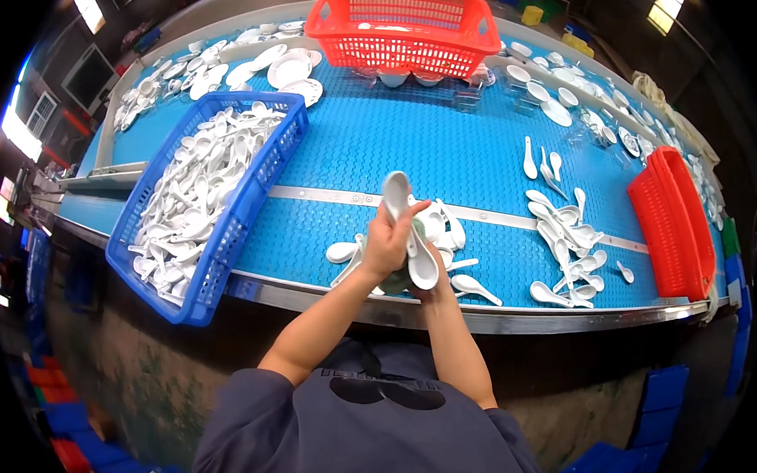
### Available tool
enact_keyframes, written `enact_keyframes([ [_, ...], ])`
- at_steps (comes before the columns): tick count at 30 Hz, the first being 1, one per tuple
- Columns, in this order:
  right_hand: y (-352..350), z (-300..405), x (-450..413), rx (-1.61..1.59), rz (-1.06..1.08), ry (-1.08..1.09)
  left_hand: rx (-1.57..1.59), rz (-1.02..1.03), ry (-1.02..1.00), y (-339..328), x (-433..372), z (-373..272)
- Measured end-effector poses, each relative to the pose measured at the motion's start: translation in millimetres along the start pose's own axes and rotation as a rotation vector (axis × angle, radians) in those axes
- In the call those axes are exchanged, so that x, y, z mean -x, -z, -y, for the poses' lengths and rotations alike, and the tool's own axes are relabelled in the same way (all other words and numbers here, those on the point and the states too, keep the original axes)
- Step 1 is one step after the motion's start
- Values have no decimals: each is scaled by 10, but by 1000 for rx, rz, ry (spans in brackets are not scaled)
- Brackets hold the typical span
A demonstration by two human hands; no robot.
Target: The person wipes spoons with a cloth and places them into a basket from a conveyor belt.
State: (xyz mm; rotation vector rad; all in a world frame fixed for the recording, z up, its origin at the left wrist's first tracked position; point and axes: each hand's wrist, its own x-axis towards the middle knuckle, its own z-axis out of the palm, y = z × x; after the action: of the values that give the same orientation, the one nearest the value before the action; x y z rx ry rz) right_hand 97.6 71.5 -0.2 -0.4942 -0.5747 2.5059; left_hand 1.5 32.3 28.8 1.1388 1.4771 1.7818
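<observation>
In front of my body, above the conveyor's near edge, both hands meet. My left hand [384, 246] grips a white ceramic soup spoon [396, 190], its bowl pointing away from me. My right hand [438, 273] is close beside it, partly hidden behind a second white spoon [423, 268] whose bowl points toward me. A greenish cloth [399, 281] shows between the hands and seems to be in the right one. Around them on the blue belt lie several loose white spoons [473, 288], some partly covered by the hands.
A blue plastic basket [205, 287] heaped with white spoons stands on the left. More spoons [563, 243] lie at right, before a tilted red basket [669, 228]. Another red basket [401, 43] sits at the far side, among plates [290, 71] and bowls [537, 90]. A metal strip [485, 215] crosses the blue belt [369, 136].
</observation>
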Motion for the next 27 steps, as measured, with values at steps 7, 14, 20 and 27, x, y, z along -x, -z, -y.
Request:
enact_keyframes([
  [7,-72,28,201,-84,57,-102,241,42,170,75,-6,-279],
  [14,-170,244,268,269,230,-190,283,-446,125,854,-203,-347],
  [20,174,1163,458,22,229,244,-413,-961,133,3487,-498,-839],
  [27,507,1274,662,-6,-76,452,-1105,71,-170,1800,8,-359],
])
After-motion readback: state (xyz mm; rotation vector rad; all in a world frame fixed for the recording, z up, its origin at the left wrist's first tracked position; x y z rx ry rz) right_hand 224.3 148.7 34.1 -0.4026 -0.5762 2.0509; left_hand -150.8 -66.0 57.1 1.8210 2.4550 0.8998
